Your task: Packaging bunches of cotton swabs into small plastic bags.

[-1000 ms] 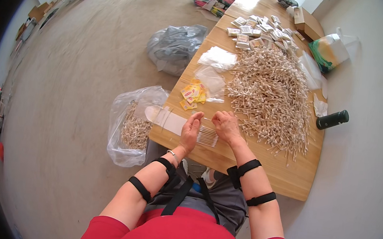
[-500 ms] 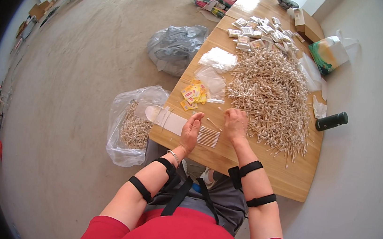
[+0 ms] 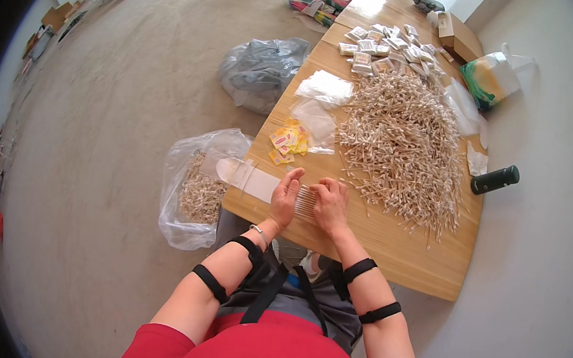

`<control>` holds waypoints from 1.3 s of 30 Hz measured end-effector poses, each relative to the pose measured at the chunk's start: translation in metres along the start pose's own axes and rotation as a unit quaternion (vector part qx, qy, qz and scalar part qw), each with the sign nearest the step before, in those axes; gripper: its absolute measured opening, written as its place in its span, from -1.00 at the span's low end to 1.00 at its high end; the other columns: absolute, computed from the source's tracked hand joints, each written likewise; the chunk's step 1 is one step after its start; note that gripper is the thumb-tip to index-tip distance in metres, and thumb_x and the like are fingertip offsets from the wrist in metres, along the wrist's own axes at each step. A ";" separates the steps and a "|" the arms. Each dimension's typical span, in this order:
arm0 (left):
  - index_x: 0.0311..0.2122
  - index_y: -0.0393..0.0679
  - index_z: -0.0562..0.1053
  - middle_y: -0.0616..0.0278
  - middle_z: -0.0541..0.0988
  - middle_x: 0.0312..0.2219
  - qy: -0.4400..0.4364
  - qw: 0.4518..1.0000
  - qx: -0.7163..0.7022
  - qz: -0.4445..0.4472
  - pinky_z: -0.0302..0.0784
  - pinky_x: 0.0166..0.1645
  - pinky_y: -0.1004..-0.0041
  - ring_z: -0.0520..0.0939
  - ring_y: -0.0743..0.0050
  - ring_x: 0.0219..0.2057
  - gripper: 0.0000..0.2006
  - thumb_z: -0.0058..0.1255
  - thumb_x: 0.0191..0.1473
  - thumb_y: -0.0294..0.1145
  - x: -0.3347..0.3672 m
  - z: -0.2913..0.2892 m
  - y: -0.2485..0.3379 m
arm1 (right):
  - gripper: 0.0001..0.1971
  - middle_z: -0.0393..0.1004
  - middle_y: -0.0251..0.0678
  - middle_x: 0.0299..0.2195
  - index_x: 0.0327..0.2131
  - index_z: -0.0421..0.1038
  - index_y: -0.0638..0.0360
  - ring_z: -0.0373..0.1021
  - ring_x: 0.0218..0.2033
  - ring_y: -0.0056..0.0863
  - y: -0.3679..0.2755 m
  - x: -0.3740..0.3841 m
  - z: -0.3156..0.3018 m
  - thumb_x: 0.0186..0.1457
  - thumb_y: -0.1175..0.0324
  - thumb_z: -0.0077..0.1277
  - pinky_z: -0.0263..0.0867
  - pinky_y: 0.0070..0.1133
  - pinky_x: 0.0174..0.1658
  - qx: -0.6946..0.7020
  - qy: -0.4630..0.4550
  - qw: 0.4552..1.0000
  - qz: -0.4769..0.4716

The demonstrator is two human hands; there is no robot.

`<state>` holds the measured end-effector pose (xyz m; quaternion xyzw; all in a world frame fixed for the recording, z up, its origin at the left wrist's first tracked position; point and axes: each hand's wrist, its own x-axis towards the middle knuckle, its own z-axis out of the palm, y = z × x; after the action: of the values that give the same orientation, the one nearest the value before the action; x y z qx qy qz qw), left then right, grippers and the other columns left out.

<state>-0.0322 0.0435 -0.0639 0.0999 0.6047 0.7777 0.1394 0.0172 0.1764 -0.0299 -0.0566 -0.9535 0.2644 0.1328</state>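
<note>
A row of cotton swabs lies side by side on the table between my hands, partly hidden by both. My left hand stands on its edge at the row's left end, fingers stretched and a little curved, with nothing seen in its grasp. At the right end my right hand is closed, its fingertips pinched over the swabs at the row's far side. The swab in the pinch is mostly hidden by the fingers. A pale flat strip extends leftward from beneath my left hand.
A large heap of loose swabs covers the table's right middle, with small filled packs behind it. Yellow cards and clear bags lie left of it. A dark green bottle is at right; a swab-filled plastic bag stands lower left.
My right hand has moved left from the heap's edge onto the right end of the swab row, covering the loose slanted swab's spot. My left hand has stayed in place.
</note>
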 end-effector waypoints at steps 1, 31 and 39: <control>0.12 -0.31 0.22 0.10 0.33 0.08 -0.001 1.000 0.000 0.001 0.11 0.25 0.46 0.28 0.38 0.15 -0.59 -0.30 0.28 -0.26 0.001 0.001 -0.001 | -0.76 0.36 -0.27 -0.11 -0.21 0.48 0.09 0.21 -0.01 -0.26 0.004 -0.002 0.002 0.02 0.48 -0.09 0.14 -0.35 0.05 0.028 0.005 1.000 -0.002; 0.12 -0.30 0.22 0.08 0.33 0.08 -0.034 0.999 -0.006 0.002 0.13 0.23 0.42 0.29 0.36 0.15 -0.51 -0.32 0.27 -0.11 0.001 0.001 -0.003 | -0.51 0.13 0.01 0.16 0.14 0.11 0.35 -0.01 0.24 -0.11 -0.005 -0.019 0.025 0.14 0.37 -0.20 -0.16 -0.28 0.28 0.294 0.073 0.951 0.063; 0.13 -0.32 0.22 0.06 0.31 0.09 -0.055 0.998 0.044 0.000 0.03 0.26 0.40 0.23 0.31 0.18 -0.46 -0.39 0.28 -0.03 -0.003 0.000 0.006 | -0.09 -0.20 0.11 0.26 0.20 -0.15 0.47 -0.32 0.32 -0.07 -0.016 -0.052 0.007 0.04 -0.12 -0.10 -0.40 -0.27 0.32 -0.114 -0.143 0.983 -0.030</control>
<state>-0.0297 0.0415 -0.0584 0.1484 0.6302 0.7435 0.1676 0.0640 0.1502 -0.0395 -0.0039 -0.9879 0.1548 -0.0045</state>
